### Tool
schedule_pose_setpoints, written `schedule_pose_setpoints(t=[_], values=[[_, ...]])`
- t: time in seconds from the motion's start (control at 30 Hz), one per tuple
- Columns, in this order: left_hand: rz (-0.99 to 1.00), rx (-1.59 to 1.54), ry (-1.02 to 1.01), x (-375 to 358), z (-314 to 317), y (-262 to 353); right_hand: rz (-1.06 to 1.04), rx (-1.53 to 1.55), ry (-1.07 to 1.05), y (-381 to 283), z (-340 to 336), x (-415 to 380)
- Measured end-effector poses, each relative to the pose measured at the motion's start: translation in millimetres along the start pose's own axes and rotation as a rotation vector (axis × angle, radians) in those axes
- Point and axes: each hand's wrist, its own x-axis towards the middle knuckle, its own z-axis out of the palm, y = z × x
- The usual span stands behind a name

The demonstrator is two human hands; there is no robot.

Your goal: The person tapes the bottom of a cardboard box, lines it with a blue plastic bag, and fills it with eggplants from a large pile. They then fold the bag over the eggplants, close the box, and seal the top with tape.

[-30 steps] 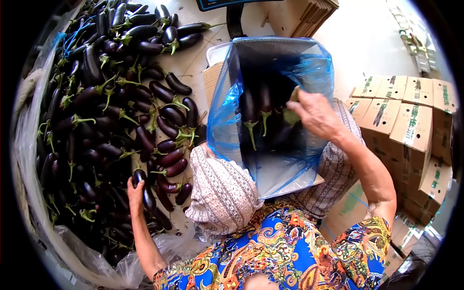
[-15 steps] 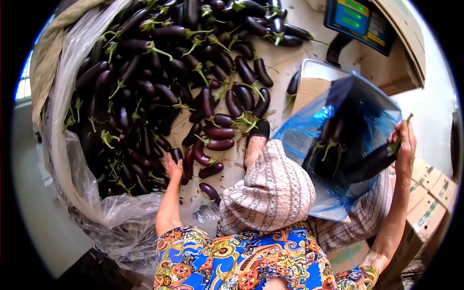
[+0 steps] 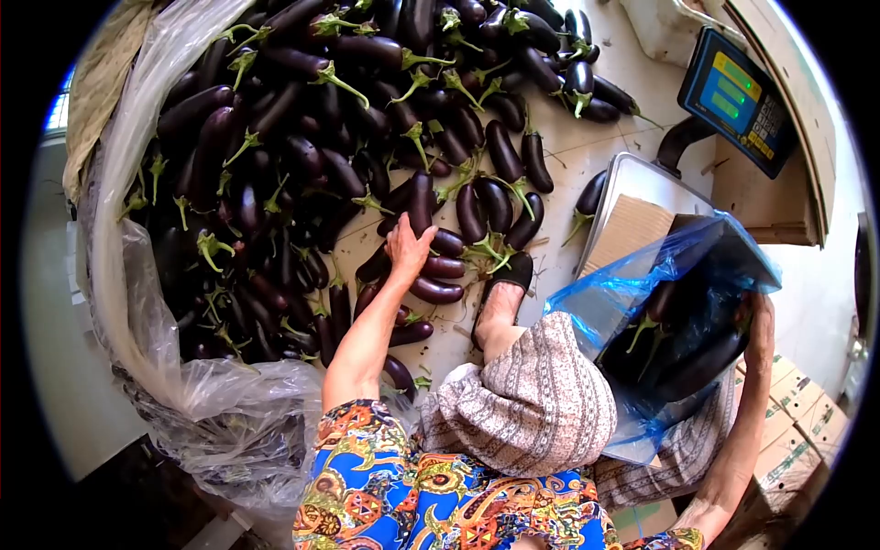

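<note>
My left hand (image 3: 410, 246) grips the lower end of a dark purple eggplant (image 3: 420, 197) at the near edge of a big pile. Several more eggplants lie loose around it on the pale floor. On the right, a box lined with a blue plastic bag (image 3: 596, 289) is tilted against my leg, with eggplants inside. My right hand (image 3: 759, 321) is at its right rim, closed at the stem end of a large eggplant (image 3: 701, 362) lying inside the bag. Some of its fingers are hidden by the rim and plastic.
A scale with a lit display (image 3: 738, 101) stands behind the box, and a piece of cardboard lies on its metal platform (image 3: 632, 174). Clear plastic sheeting (image 3: 247, 412) borders the pile at left. Stacked cartons (image 3: 797, 412) stand at lower right. My shoe (image 3: 515, 270) is beside the loose eggplants.
My left hand has moved right and away from me, onto another eggplant. My right hand has lowered its eggplant further into the lined box. The view has shifted.
</note>
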Motion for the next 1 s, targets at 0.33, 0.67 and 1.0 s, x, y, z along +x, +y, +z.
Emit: schedule_pose_setpoints(t=[0.33,0.67,1.0], values=[[0.236,0.131,-0.160,-26.6,-46.8,-11.9,0.116,0.264,-0.026,0.3,-2.1,2.5],[1.087,0.342,0.070,77.7,32.6,157.9,0.229,0.270,0.047,3.5,-1.5,7.4],[1.254,0.648,-0.298,104.5,36.0,200.9,-0.083,0.169,-0.114,-6.3,0.9,-5.4]])
